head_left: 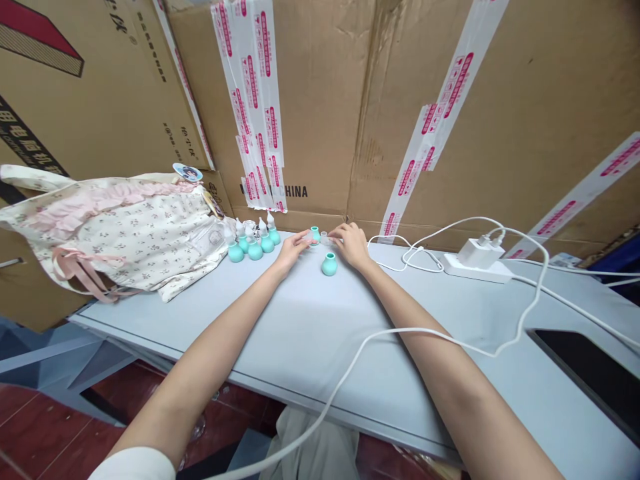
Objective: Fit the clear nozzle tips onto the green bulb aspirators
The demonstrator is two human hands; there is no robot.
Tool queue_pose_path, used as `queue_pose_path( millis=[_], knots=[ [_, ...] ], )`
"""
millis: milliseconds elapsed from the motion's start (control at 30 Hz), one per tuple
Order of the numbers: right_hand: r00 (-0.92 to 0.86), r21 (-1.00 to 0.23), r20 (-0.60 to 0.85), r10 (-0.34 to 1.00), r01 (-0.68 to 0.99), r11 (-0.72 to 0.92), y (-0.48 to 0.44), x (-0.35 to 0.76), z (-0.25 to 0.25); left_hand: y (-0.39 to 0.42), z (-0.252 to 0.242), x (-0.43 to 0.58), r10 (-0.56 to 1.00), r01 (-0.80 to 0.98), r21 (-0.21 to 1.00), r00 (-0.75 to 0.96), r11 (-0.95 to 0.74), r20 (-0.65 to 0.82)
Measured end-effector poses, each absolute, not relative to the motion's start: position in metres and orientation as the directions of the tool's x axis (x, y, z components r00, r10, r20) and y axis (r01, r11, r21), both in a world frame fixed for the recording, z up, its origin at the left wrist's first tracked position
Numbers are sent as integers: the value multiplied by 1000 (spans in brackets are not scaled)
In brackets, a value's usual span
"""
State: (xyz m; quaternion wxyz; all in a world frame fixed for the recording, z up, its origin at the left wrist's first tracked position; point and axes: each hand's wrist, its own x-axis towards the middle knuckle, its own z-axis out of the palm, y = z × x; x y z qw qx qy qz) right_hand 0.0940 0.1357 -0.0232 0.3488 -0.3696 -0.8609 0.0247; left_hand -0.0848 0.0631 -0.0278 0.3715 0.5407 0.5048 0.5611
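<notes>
Both my hands reach to the far side of a pale grey table. My left hand pinches a small teal bulb at its fingertips. My right hand meets it from the right, fingers curled on a small clear piece that touches the bulb. A second teal bulb stands loose on the table just in front of my hands. To the left stands a row of several teal bulbs with clear white tips.
A floral cloth bag with pink ribbons lies at the table's left end. A white power strip with a charger sits at the right, and its white cables trail across the table and over my right arm. Taped cardboard walls the back. A dark panel lies at the right edge.
</notes>
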Motion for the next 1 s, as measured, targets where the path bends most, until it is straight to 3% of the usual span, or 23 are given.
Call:
queue_pose_path(
  millis=[100, 233, 433, 633, 800, 1000],
  knots=[
    [-508, -139, 548, 665, 728, 671, 140, 101, -35, 64, -27, -87, 971, 125, 976, -138, -179, 196],
    [-484, -133, 524, 701, 767, 628, 144, 101, -44, 64, -26, -85, 981, 76, 985, -102, -156, 163],
    [-574, -25, 528, 625, 726, 688, 138, 96, -39, 60, -22, -80, 988, -14, 993, -104, -117, 115],
    [-546, -60, 543, 638, 733, 678, 136, 95, -37, 58, -16, -77, 990, -59, 994, -116, -87, 79],
    [-469, -116, 647, 602, 719, 685, 129, 99, -36, 57, -14, -77, 991, -97, 993, -116, -71, 59],
    [-260, -282, 753, 605, 702, 654, 103, 112, -33, 50, -7, -75, 972, -161, 962, -121, -220, 202]
  ],
)
